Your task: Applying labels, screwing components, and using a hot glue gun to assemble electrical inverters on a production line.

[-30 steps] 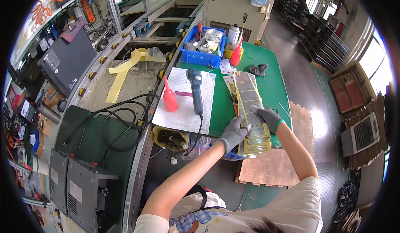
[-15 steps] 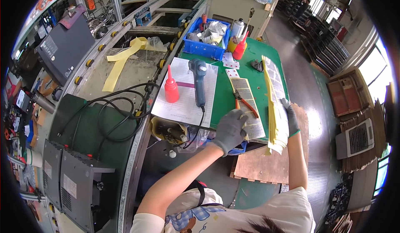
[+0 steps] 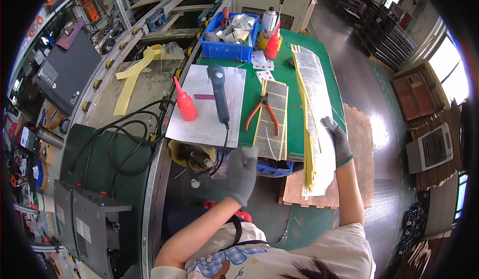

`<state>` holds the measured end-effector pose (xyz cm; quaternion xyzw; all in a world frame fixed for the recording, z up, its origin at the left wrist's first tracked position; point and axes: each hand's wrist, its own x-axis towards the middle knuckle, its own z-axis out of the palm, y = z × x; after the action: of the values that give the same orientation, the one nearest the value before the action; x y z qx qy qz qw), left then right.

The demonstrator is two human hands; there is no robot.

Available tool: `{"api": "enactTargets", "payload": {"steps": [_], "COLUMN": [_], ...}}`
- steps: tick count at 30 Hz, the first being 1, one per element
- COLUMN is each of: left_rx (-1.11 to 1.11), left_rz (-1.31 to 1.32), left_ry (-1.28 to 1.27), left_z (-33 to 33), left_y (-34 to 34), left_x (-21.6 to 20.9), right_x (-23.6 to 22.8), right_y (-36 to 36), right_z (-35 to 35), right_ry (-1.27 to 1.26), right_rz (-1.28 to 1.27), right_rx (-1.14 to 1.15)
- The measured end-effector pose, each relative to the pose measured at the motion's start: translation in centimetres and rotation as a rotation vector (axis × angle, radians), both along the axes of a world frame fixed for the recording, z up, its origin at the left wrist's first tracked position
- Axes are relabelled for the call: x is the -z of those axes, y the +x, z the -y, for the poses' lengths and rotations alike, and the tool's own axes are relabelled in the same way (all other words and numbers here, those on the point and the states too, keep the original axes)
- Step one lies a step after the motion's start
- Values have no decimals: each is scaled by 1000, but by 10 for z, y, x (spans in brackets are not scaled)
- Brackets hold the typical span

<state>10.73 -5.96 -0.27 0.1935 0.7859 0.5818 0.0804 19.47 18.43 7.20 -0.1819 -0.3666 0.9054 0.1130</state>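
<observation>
My right hand [image 3: 340,142], in a grey glove, grips the right edge of a tall stack of yellow-edged printed sheets [image 3: 314,109]; the stack stands tilted at the right side of the green-topped table [image 3: 294,152]. Grey-gloved too, my left hand [image 3: 242,174] is off the table's front edge, its fingers smeared by motion. A smaller pile of printed sheets [image 3: 278,107] lies on the table. Pliers [image 3: 264,101] with orange handles rest spread across that pile, and a thin pale strip [image 3: 271,147] lies below them.
Left of the pile, a blue-grey hand tool [image 3: 219,94] with a cord and a red squeeze bottle [image 3: 185,104] sit on white paper [image 3: 199,132]. Behind stand a blue bin [image 3: 227,50], another red bottle [image 3: 272,45] and a spray can [image 3: 269,19]. A conveyor runs along the left.
My left hand has moved away from the small pile and pliers, toward me and left. The pliers' handles now show spread apart. The stack remains in my right hand, and the view has shifted.
</observation>
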Motion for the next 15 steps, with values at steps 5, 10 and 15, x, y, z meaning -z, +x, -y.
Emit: {"api": "enactTargets", "payload": {"steps": [5,10,15], "left_rx": [-95,153,208], "left_rz": [1309,1225,1288], "left_ry": [478,382,560], "left_z": [-19,-29,-32], "left_y": [-9,-25,-11], "left_x": [27,31,-2], "right_x": [-7,12,25], "right_y": [-9,13,21], "right_z": [26,23,21], "right_ry": [23,1,70], "right_rz": [-53,9,48], "right_rx": [66,104,137]}}
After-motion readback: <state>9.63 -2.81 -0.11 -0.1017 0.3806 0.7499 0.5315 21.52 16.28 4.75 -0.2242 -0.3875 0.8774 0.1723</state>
